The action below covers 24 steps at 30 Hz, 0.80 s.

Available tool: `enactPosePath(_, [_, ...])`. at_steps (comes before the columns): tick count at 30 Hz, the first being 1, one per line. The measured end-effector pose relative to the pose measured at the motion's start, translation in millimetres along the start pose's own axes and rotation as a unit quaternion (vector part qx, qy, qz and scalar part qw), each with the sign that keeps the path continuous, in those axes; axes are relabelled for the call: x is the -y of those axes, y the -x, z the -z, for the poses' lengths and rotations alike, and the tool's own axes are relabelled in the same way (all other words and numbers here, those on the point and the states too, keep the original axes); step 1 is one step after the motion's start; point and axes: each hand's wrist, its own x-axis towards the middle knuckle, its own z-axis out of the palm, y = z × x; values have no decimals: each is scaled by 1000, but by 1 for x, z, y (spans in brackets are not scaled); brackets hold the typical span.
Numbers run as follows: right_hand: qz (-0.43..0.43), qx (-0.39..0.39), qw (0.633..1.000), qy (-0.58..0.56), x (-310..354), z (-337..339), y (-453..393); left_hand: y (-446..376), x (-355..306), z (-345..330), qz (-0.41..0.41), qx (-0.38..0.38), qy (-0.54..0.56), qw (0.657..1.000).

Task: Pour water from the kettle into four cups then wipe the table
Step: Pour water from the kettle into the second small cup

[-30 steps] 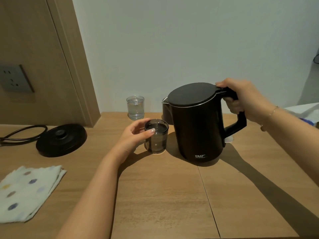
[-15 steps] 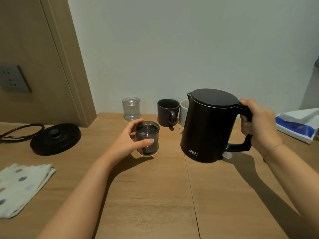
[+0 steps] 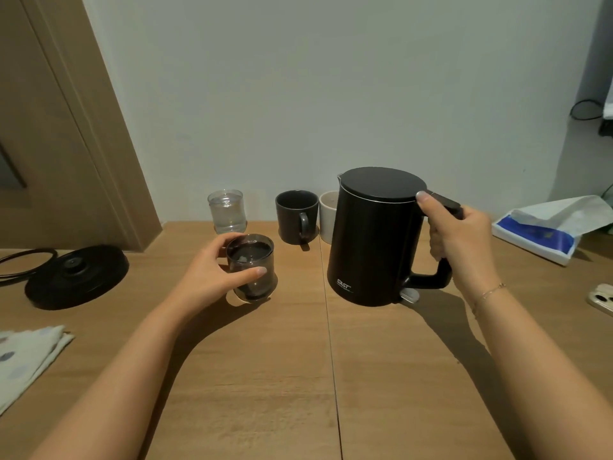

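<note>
Gripping the kettle (image 3: 371, 240) by its handle, the right hand (image 3: 461, 247) holds it upright above the worktop (image 3: 398, 376); likely heavy. Left hand (image 3: 212, 277) wraps a smooth, breakable glass (image 3: 251, 265) beside it.

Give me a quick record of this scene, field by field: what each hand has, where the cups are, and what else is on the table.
left hand: holds the smoked glass, which has water in it
right hand: grips the kettle by its handle, upright
clear glass: by the wall, holds water
dark mug: by the wall, contents not visible
white cup: partly behind the kettle
kettle base: left, on the table
cloth: folded, near left edge
tissue pack: far right
</note>
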Motion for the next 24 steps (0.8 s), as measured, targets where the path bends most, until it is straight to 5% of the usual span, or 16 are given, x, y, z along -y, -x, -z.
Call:
enactPosePath(14, [59, -17, 998, 24, -12, 0, -5, -17, -4, -7, 18, -124, -31, 992])
enactPosePath(24, [52, -15, 998, 19, -12, 1, -6, -57, -11, -17, 28, -125, -14, 992])
